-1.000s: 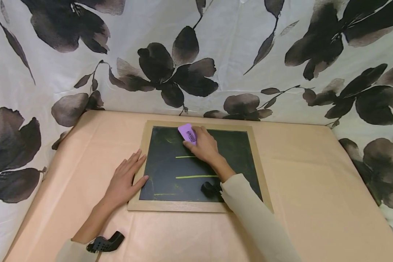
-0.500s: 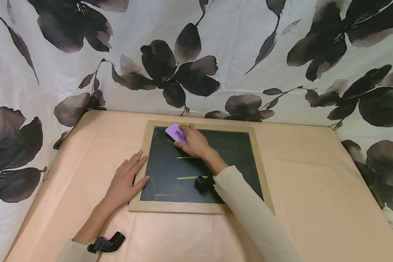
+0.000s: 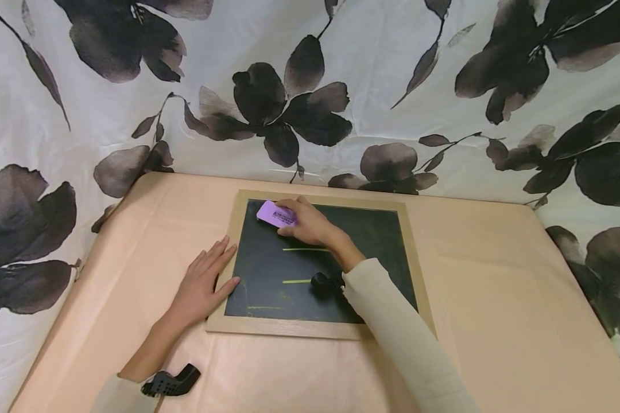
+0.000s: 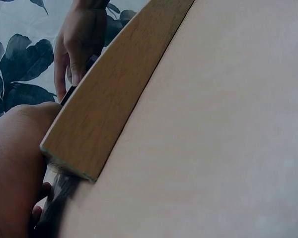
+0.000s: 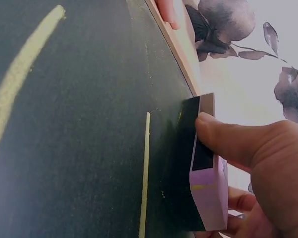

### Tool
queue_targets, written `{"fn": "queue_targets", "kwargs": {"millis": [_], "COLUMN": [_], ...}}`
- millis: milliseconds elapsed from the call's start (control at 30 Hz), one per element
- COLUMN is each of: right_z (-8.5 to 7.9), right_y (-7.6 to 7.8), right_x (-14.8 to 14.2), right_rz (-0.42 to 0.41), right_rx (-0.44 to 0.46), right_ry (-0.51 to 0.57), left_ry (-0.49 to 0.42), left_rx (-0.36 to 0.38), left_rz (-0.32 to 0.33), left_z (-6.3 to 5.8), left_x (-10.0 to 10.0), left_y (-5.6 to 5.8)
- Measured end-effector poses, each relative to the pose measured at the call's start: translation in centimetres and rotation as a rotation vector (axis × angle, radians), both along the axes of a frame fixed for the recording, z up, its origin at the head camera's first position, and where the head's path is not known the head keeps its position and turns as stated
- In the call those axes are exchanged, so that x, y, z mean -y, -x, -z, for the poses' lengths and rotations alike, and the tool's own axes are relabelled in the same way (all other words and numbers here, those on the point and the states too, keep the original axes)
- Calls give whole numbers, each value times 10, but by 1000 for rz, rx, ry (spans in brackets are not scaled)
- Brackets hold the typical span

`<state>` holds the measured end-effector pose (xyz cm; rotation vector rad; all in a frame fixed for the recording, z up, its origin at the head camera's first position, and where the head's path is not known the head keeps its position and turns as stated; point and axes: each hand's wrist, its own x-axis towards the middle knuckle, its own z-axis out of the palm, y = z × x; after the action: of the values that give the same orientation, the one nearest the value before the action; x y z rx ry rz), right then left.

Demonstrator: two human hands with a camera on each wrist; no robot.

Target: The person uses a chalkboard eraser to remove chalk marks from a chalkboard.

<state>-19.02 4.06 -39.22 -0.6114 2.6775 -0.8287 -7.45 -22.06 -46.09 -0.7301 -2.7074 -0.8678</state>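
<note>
A wood-framed chalkboard (image 3: pixel 294 328) lies on the table. My right hand (image 3: pixel 314 225) grips a purple chalkboard eraser (image 3: pixel 276 214) at the board's upper left. In the right wrist view, the thumb (image 5: pixel 233 139) presses the eraser's near side, over a black band. Whether its whole face touches the board cannot be told. Two yellow chalk lines (image 3: pixel 306 249) run across the board below the eraser, partly covered by the right arm. My left hand (image 3: pixel 198 284) rests with straight fingers on the frame's left side, its thumb tip reaching the dark surface.
Faint yellow chalk smudges (image 3: pixel 263 307) mark the board's lower left. Peach-coloured covering (image 3: pixel 485 298) spreads over the table around the board. A white cloth with dark flowers (image 3: pixel 382 69) hangs behind. Each wrist wears a black camera (image 3: pixel 171 381).
My right hand has slid the eraser leftward along the board's upper part, towards the left frame, and turned it a little. The left hand stays in place on the frame.
</note>
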Motion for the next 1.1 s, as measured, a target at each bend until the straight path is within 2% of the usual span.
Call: {"fn": "queue_targets", "kwargs": {"millis": [200,367,533,867,1100], "right_z": [-4,-13,-10,3,19], "right_y": [0,-10,-23,-58,-73], "right_x": [-9,-31,-60,-121,-145], "right_rz": [-109,-124,-40,230,329], "right_rx": [-8,-30,-78,-207,-239], "right_ry": [-85,-53,-8,45,110], "left_ry": [7,22,21,2,-3], "left_rx": [4,20,15,19,22], "left_rz": [10,20,12,15,6], "left_z": [3,6,6,9,10], "left_x": [-3,-3,2,5,9], "left_y": [5,9,10,13,13]}}
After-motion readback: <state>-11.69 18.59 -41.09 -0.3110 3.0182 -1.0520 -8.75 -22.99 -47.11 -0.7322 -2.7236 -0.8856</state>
